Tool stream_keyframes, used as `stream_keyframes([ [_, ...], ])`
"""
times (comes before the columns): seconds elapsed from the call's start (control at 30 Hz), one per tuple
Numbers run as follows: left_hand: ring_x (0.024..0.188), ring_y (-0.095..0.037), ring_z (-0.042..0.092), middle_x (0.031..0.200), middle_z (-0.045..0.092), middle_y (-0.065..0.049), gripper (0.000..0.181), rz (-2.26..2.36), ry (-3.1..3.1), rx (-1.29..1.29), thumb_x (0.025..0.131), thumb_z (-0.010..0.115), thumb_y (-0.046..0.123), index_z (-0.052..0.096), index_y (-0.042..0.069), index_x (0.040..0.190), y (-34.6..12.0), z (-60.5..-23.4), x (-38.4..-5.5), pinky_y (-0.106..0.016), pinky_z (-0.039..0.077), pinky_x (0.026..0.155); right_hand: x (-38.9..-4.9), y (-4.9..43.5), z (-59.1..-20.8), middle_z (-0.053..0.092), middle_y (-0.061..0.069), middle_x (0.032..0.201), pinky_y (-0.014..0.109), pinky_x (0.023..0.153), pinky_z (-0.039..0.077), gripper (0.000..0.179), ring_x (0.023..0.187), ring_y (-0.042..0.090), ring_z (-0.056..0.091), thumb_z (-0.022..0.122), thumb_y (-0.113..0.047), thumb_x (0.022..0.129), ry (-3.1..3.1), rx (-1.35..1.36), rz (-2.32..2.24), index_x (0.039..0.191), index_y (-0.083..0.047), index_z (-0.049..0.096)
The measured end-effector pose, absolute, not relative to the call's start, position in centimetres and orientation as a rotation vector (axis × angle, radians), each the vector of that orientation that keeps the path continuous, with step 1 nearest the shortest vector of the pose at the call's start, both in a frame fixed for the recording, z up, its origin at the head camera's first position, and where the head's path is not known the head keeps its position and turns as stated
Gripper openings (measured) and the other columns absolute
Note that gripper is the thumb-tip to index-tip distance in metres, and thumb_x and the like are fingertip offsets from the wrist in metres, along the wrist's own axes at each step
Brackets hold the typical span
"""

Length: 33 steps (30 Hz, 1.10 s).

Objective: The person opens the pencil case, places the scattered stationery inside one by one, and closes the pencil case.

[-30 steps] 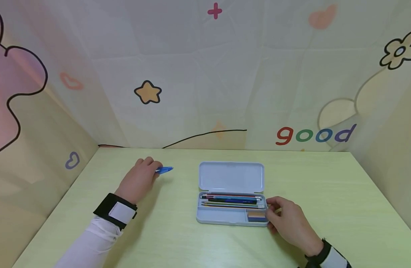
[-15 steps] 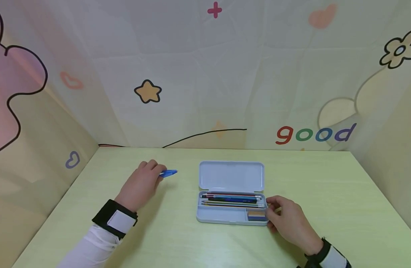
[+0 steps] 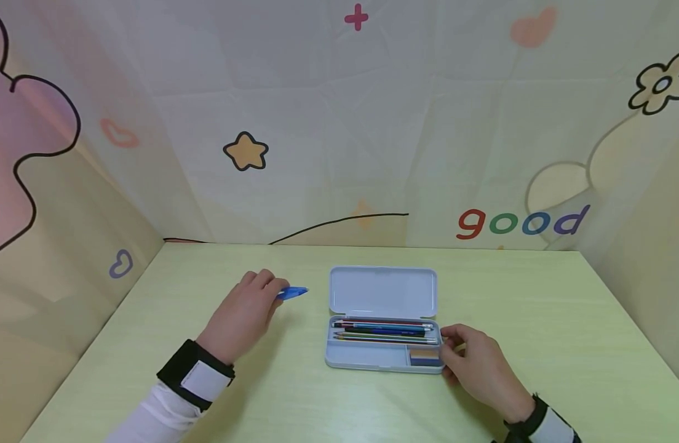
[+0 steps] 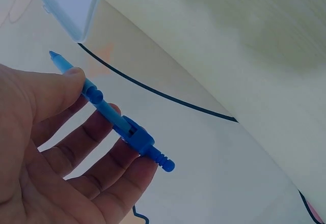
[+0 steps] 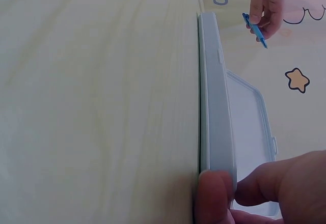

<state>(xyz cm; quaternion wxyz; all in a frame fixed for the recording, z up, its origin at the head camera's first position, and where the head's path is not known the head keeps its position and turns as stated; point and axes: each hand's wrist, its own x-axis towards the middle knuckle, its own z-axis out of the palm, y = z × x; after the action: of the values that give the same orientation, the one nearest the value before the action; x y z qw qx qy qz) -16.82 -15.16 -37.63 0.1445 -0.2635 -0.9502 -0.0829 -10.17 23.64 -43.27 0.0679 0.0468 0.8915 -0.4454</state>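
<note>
My left hand [image 3: 245, 317] holds a blue drawing compass [image 3: 293, 293] above the table, left of the pencil case [image 3: 366, 358]. In the left wrist view, the thumb and fingertips pinch the compass [image 4: 109, 113], its knobbed handle pointing down to the right. The light blue pencil case lies with its lid [image 3: 382, 292] folded back. Several pencils [image 3: 384, 331] fill its rear compartment, and an eraser [image 3: 424, 357] sits in the front right corner. My right hand [image 3: 478, 366] grips the case's right end between thumb and fingers, also visible in the right wrist view.
The pale green wood-grain table [image 3: 539, 314] runs back to a printed cloth backdrop [image 3: 339, 123]. Cloth also hangs on the left and right sides of the table. A black band with a white patch [image 3: 198, 375] wraps the left wrist.
My left hand has moved right and slightly nearer with the compass, closer to the pencil case. The right hand and the case have stayed in place.
</note>
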Motion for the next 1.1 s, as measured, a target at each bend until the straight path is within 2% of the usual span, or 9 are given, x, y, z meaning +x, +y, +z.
stream_keyframes([
  [0.7, 0.096, -0.024, 0.056, 0.107, 0.065, -0.005, 0.028, -0.191, -2.674, -0.862, 0.094, 0.083, 0.011, 0.073, 0.009, 0.120, -12.4, -37.2, -15.0, -0.033, 0.056, 0.086, -10.3, 23.6, -43.2, 0.063, 0.008, 0.097, 0.029, 0.058, 0.057, 0.035, 0.065, 0.019, 0.065, 0.064, -0.006, 0.100, 2.679, 0.156, -1.317, 0.133, 0.007, 0.062],
  [1.1, 0.094, -0.024, 0.054, 0.106, 0.064, -0.005, 0.027, -0.156, -2.611, -0.952, 0.095, 0.082, 0.012, 0.073, 0.007, 0.121, -10.9, -37.6, -14.2, -0.032, 0.052, 0.081, -10.2, 23.7, -43.2, 0.063, 0.008, 0.096, 0.028, 0.057, 0.056, 0.036, 0.064, 0.019, 0.065, 0.063, -0.006, 0.100, 2.686, 0.134, -1.329, 0.133, 0.008, 0.062],
])
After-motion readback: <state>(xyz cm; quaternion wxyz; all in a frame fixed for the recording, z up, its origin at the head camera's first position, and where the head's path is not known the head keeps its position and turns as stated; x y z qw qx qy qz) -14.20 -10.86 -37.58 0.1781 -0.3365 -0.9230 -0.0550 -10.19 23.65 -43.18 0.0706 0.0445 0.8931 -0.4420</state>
